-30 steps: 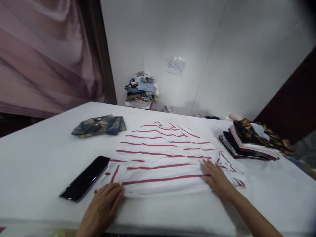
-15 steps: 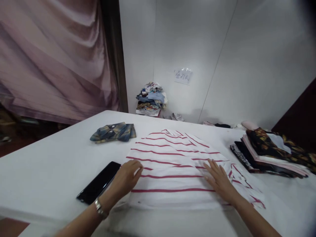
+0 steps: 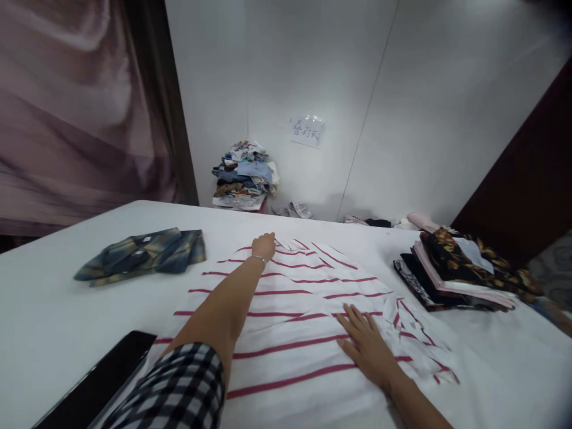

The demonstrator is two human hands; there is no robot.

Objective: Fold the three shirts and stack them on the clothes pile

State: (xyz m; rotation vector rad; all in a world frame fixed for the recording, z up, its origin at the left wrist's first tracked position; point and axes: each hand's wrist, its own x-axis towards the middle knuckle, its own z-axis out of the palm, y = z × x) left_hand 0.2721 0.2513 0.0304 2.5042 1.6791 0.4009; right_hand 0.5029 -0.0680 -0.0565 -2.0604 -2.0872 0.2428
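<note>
Pink cloth hangs as a curtain [image 3: 67,119] at the far left, next to a dark upright post [image 3: 156,107]. Below it spreads a white table [image 3: 40,310], with a black phone [image 3: 98,381] lying at its near left, partly cut off by the bottom edge of the view. Farther back on that side lies a blue and yellow plaid shirt [image 3: 143,256], folded up. A black-and-white checked sleeve [image 3: 174,387] covers the upper part of the left arm, which stretches forward to the left hand [image 3: 264,245], a thin bracelet [image 3: 258,258] at its wrist. Its fingers are bent at the collar of the striped shirt [image 3: 295,322]; whether they pinch the cloth, I cannot tell. Beyond the table's far edge rises a heap of clothes [image 3: 245,173], and right of it a paper sign [image 3: 307,131] is fixed to the pale wall [image 3: 277,65]. White with red stripes, the striped shirt lies spread across the middle of the table. The right hand [image 3: 363,344] rests on it palm down, fingers spread wide, grasping nothing. At the far right sits a stack of folded clothes [image 3: 447,280], a dark flowered piece on top.
</note>
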